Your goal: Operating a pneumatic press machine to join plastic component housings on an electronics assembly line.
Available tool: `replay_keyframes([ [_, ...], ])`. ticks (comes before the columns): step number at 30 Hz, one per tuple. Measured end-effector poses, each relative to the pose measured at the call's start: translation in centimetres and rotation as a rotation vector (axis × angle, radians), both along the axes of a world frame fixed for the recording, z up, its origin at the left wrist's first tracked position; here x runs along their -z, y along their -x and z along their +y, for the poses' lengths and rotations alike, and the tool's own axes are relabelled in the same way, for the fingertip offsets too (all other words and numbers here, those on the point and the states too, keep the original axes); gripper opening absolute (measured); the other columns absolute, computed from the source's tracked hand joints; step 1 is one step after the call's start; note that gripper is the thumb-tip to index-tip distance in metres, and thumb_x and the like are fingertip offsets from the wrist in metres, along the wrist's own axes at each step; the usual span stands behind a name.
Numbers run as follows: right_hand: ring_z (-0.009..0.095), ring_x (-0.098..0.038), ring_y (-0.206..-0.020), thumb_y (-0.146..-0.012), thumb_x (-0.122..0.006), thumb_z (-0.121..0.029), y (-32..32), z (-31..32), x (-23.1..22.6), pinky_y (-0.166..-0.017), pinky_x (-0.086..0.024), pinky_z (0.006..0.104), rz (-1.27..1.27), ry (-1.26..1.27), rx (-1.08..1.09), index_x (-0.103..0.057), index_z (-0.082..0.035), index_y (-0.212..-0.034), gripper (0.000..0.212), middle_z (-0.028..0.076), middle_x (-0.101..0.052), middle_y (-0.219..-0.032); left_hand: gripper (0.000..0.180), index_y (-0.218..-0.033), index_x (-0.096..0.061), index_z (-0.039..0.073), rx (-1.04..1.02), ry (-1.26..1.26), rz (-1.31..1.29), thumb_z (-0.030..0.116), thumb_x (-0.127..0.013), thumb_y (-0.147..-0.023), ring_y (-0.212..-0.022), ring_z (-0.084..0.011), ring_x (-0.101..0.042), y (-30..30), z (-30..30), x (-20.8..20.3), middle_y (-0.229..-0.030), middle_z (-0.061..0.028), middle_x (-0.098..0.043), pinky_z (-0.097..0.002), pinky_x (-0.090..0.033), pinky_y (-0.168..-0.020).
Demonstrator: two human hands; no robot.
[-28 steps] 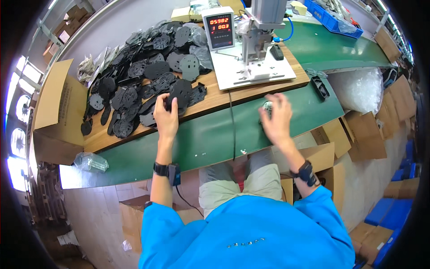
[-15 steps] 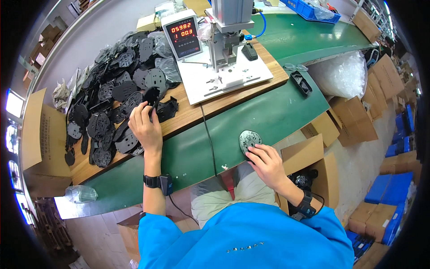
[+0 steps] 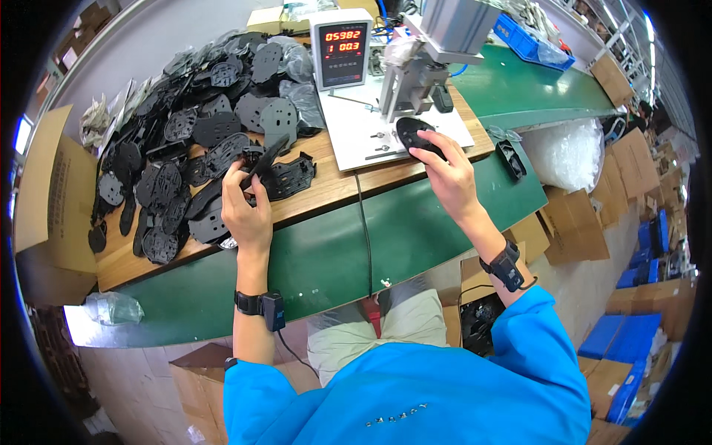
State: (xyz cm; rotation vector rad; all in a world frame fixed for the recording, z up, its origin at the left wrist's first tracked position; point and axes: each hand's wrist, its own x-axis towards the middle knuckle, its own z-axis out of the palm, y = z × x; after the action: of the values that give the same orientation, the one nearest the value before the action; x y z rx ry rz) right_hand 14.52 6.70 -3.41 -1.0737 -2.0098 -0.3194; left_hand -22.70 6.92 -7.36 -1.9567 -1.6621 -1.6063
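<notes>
My left hand (image 3: 247,211) pinches a black plastic plate (image 3: 268,165) by its lower end, tilted up at the edge of the pile. Several black plastic parts (image 3: 215,129) make up that pile, and one flat part with cutouts (image 3: 294,178) lies just right of the fingers. In my right hand (image 3: 451,174) is an oval black plastic shell (image 3: 412,136), gripped at its right side. It is over the white base plate (image 3: 347,133) of a metal press (image 3: 409,87), below the press head. Whether the shell touches the plate I cannot tell.
A box with a red digital display (image 3: 343,50) stands left of the press. A black cable (image 3: 364,222) crosses the green table (image 3: 319,259). A black tray-like part (image 3: 510,159) lies to the right. An open carton (image 3: 55,185) stands at the left, and more cartons (image 3: 575,230) at the right.
My right hand has carried the oval shell from the table's front edge forward to the press plate. My left hand has tilted the black plate up beside the pile. The view has shifted slightly.
</notes>
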Motion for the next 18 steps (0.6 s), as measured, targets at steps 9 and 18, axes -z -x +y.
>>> replay_keyframes([
  [9, 0.033, -0.069, -0.120, -0.076, -0.071, 0.012, 1.0, -0.2, -0.3, -0.104, -0.056, 0.0446, -0.038, 0.110, 0.106, -0.073, -0.011, -0.133, 0.061, 0.008, -0.074, -0.131, 0.027, -0.121, -0.054, 0.000, 0.131, -0.099, -0.007, -0.008, -0.065, -0.097, -0.123, -0.0421, -0.069, -0.6, -0.6, 0.4, -0.151, -0.0278, -0.059, -0.0451, -0.056, -0.102],
  [18, 0.034, -0.067, -0.127, -0.078, -0.072, 0.011, -0.9, 0.6, -0.8, -0.108, -0.056, 0.0444, -0.070, 0.281, 0.085, -0.072, -0.009, -0.134, 0.059, 0.011, -0.073, -0.135, 0.032, -0.121, -0.053, 0.000, 0.169, -0.165, -0.039, -0.012, -0.064, -0.094, -0.133, -0.0402, -0.065, -0.7, -0.2, 0.5, -0.154, -0.0258, -0.055, -0.0440, -0.058, -0.106],
])
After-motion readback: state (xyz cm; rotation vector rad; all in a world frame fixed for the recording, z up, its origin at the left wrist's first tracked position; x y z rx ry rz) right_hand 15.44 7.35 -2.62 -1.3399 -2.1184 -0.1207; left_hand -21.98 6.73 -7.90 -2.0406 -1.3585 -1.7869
